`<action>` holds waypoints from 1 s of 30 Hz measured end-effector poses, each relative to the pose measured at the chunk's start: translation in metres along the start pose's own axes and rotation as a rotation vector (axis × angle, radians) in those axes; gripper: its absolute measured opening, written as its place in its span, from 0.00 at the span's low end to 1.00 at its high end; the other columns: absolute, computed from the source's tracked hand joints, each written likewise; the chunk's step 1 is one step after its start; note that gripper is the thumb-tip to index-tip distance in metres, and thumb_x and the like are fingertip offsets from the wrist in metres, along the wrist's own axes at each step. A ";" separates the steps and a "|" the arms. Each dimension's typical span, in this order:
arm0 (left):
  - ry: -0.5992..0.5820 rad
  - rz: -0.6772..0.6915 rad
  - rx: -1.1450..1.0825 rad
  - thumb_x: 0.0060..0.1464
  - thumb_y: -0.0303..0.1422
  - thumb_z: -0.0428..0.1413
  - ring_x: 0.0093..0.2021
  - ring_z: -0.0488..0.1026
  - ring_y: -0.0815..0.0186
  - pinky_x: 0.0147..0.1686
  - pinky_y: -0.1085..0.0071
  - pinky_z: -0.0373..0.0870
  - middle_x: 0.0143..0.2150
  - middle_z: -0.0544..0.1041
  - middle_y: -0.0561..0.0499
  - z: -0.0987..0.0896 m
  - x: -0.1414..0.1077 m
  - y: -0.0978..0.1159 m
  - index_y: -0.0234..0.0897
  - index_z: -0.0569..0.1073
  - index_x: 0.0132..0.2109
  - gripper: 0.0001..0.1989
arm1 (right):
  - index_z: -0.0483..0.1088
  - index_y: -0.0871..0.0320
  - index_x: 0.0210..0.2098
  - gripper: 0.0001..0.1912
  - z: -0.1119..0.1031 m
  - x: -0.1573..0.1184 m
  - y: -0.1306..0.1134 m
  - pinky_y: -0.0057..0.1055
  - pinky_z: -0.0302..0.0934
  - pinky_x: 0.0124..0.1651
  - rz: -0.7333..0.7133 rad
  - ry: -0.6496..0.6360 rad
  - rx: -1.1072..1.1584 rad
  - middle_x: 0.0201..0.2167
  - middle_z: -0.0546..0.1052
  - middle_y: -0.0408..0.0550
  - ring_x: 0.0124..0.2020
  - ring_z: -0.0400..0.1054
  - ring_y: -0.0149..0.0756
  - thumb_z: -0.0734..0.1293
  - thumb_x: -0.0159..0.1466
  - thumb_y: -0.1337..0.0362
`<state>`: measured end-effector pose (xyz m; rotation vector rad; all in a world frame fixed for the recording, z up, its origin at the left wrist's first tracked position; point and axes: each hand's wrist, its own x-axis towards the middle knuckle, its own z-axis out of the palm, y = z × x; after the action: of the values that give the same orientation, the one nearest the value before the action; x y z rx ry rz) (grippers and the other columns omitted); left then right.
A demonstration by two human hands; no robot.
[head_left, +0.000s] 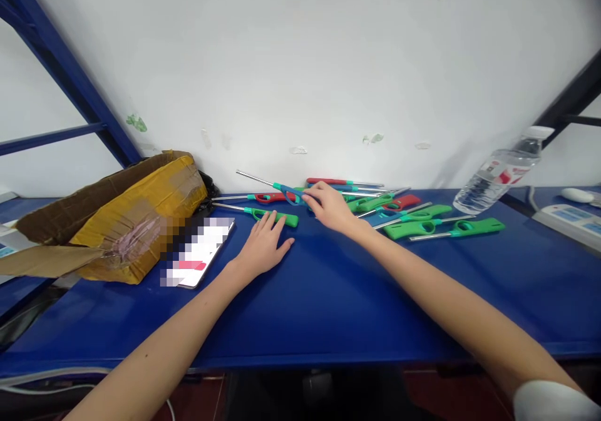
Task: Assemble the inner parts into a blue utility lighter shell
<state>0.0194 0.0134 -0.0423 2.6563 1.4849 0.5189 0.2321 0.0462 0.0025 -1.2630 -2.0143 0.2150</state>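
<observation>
In the head view, my right hand (332, 207) is closed on the handle of a blue long-nosed gas lighter (287, 191). Its metal tube points up to the left, raised over the other lighters. My left hand (263, 246) lies with fingers stretched out, the fingertips on a green lighter (288, 220) flat on the blue table. Just behind that one is a red lighter (263, 197); my right hand and the blue lighter cover part of the area there. To the right spreads a loose pile of several green, red and blue lighters, including a green lighter (483, 226) at its right end.
A torn cardboard box (141, 221) wrapped in yellow tape stands at the left. Beside it lies a phone (206, 252) with a lit, partly blurred screen. A water bottle (498, 174) appears tilted at the right, near a white device (570, 224). The white wall (300, 64) closes off the back.
</observation>
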 end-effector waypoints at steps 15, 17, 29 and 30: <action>0.129 0.099 0.103 0.62 0.43 0.51 0.68 0.56 0.46 0.67 0.48 0.49 0.67 0.62 0.34 -0.008 0.016 -0.051 0.28 0.59 0.66 0.32 | 0.78 0.60 0.41 0.12 0.082 0.028 -0.008 0.30 0.62 0.43 0.053 -0.154 0.090 0.39 0.81 0.50 0.38 0.73 0.37 0.63 0.66 0.65; 0.104 0.095 0.123 0.64 0.41 0.49 0.65 0.61 0.48 0.66 0.47 0.51 0.63 0.67 0.36 -0.003 0.019 -0.054 0.32 0.62 0.65 0.26 | 0.78 0.60 0.42 0.14 0.083 0.029 -0.007 0.30 0.63 0.44 0.073 -0.152 0.080 0.40 0.82 0.50 0.39 0.73 0.36 0.61 0.68 0.65; 0.093 0.137 0.133 0.64 0.38 0.49 0.57 0.67 0.49 0.60 0.50 0.59 0.56 0.71 0.38 -0.007 0.025 -0.060 0.37 0.70 0.58 0.19 | 0.71 0.64 0.55 0.19 0.065 0.089 -0.002 0.35 0.57 0.60 -0.037 -0.307 -0.158 0.57 0.74 0.58 0.57 0.68 0.41 0.61 0.66 0.73; 0.092 0.134 0.140 0.64 0.43 0.49 0.57 0.67 0.48 0.60 0.49 0.58 0.56 0.71 0.38 -0.007 0.024 -0.058 0.37 0.69 0.59 0.21 | 0.70 0.63 0.57 0.20 0.067 0.094 -0.002 0.34 0.58 0.60 -0.046 -0.350 -0.176 0.58 0.74 0.57 0.57 0.68 0.41 0.62 0.65 0.72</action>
<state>-0.0183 0.0635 -0.0412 2.8921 1.4231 0.5732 0.1630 0.1389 0.0020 -1.3603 -2.4024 0.2554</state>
